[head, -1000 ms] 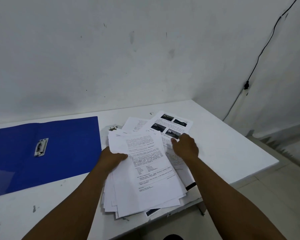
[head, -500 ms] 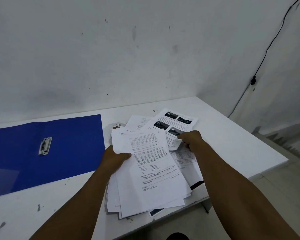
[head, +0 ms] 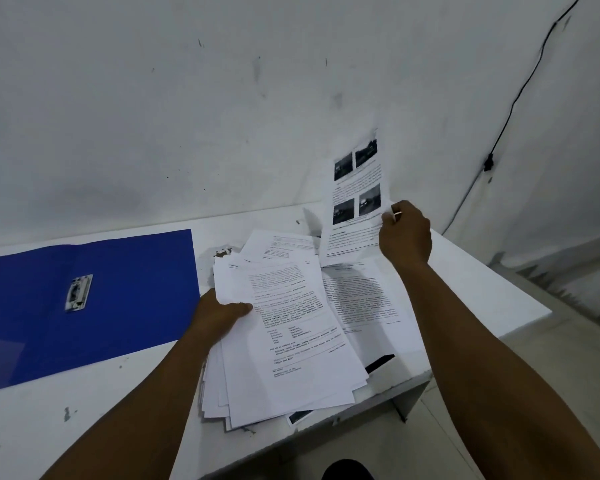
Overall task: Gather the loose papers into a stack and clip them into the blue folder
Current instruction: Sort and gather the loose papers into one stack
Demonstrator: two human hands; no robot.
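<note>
A loose stack of printed white papers (head: pixel 291 348) lies fanned on the white table (head: pixel 101 410), its near end over the table's front edge. My left hand (head: pixel 219 315) grips the stack's left edge, thumb on the top sheet. My right hand (head: pixel 404 233) holds one sheet with several dark photos (head: pixel 355 195) upright above the far right of the pile. More sheets (head: pixel 361 299) lie spread beneath it. The open blue folder (head: pixel 118 299) lies flat to the left, with its metal clip (head: pixel 78 292) on the inside.
A white wall stands close behind the table. A black cable (head: pixel 506 119) runs down the wall at the right, ending near a small plug. The table's right edge (head: pixel 520 292) drops to a tiled floor. Chipped paint (head: pixel 224 252) marks the tabletop beside the folder.
My right hand has lifted the photo sheet off the pile and raised it upright, up and to the right. My left hand keeps its grip on the stack.
</note>
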